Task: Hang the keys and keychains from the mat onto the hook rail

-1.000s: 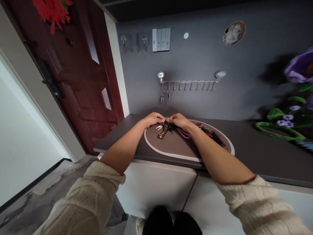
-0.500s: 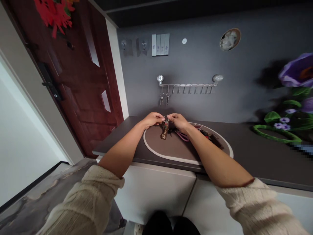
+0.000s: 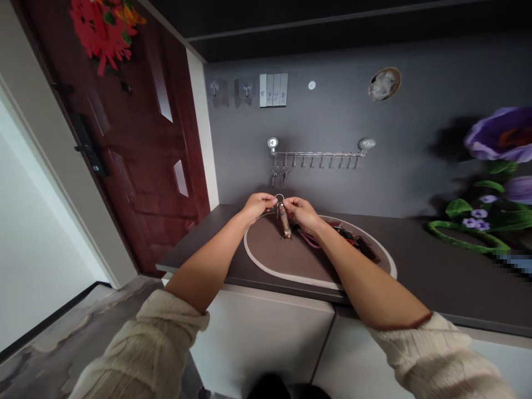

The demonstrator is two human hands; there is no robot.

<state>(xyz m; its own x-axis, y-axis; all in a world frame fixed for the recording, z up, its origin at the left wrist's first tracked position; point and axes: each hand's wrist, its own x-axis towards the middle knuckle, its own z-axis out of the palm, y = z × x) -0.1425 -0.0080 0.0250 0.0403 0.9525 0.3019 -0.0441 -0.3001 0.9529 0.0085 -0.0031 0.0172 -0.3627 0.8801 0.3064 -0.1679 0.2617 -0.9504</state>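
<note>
My left hand (image 3: 258,206) pinches the left side of a metal key ring (image 3: 280,196), and my right hand (image 3: 302,213) pinches its right side. From the ring hang a key (image 3: 277,211) and a brown strap-like key fob (image 3: 285,223) with lettering on it. Both hands are above the brown oval mat (image 3: 286,257) with a pale rim. More keys and straps, with a pinkish cord (image 3: 308,239) and a dark wallet-like piece (image 3: 368,249), lie on the mat, partly behind my right forearm.
A metal hook rail (image 3: 320,154) is fixed to the grey wall, with two sets of keys (image 3: 275,176) on its left hooks. Purple artificial flowers (image 3: 499,136) stand at the right of the dark counter (image 3: 428,282). A dark red door (image 3: 145,166) is at the left.
The key ring now shows upright between my fingertips, and the fob beneath it has turned edge-on. The view has tilted up slightly.
</note>
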